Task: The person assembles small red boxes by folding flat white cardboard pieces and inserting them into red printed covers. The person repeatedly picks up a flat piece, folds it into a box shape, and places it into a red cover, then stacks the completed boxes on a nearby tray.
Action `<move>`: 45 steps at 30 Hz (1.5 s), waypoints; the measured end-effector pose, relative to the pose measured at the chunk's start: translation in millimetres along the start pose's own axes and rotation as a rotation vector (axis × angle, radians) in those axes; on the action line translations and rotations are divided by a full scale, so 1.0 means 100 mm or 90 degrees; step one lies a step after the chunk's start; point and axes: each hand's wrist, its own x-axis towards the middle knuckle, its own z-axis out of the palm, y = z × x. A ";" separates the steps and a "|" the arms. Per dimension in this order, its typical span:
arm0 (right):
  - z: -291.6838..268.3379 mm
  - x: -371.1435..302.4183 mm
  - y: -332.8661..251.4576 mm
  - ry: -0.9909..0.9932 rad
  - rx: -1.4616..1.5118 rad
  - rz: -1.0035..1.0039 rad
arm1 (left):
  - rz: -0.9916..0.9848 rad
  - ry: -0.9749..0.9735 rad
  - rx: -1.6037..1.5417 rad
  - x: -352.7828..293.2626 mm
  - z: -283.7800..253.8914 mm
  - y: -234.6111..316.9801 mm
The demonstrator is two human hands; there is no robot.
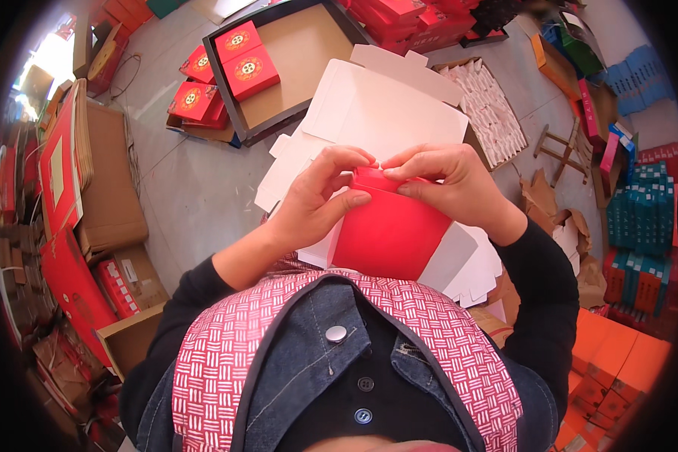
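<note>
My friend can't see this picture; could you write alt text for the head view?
A person's left hand and right hand pinch the edge of a red card piece, with white flapped cardboard behind it. Beyond, two red boxes sit in a dark-rimmed tray.

The arms (245, 264) bend inward, left hand (313, 190) and right hand (463, 184) close together, fingers (414, 160) pinching.

A packaging workshop is indicated by stacked orange boxes (614, 350), a tray (305, 49) of red boxes (250, 71), brown cardboard (113, 181) and a grey floor (175, 177).
</note>
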 end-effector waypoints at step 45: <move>-0.61 -0.32 1.07 0.579 0.212 -0.102 | -0.273 -0.090 0.383 0.86 -0.58 0.49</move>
